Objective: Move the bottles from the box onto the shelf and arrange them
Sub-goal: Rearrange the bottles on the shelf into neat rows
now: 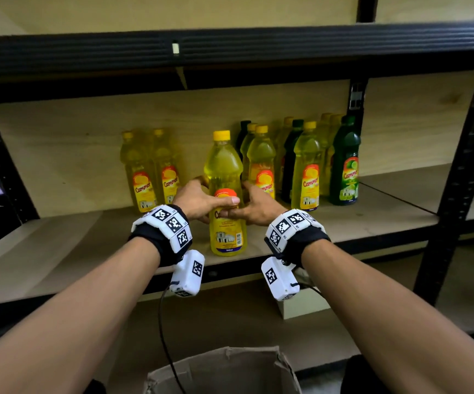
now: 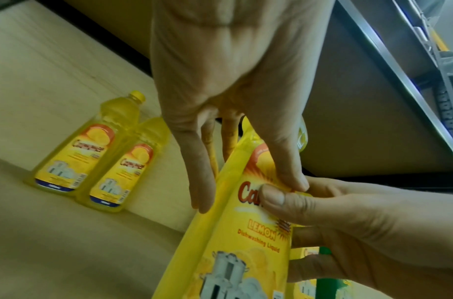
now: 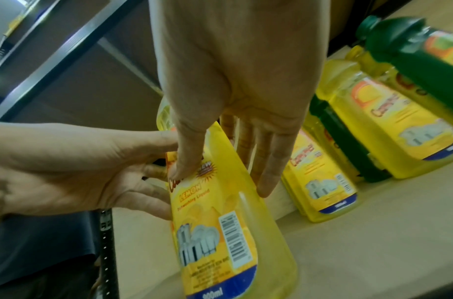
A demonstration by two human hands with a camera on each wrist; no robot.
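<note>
A yellow lemon dish-liquid bottle (image 1: 224, 163) with a yellow cap stands upright near the front edge of the wooden shelf (image 1: 88, 251). My left hand (image 1: 204, 200) grips its left side with the thumb across the label. My right hand (image 1: 251, 207) grips its right side. The left wrist view has the left thumb (image 2: 286, 161) on the bottle's (image 2: 235, 242) label. In the right wrist view the right thumb (image 3: 181, 161) lies on the front of the bottle (image 3: 220, 232), fingers behind. The cardboard box (image 1: 224, 371) sits open below my arms; its inside is hidden.
Two yellow bottles (image 1: 152, 172) stand at the back left of the shelf. A tight group of yellow and dark green bottles (image 1: 306, 163) fills the back right, ending in a green one (image 1: 346, 163). A black shelf beam (image 1: 230, 49) runs overhead; a black upright (image 1: 463, 172) stands right.
</note>
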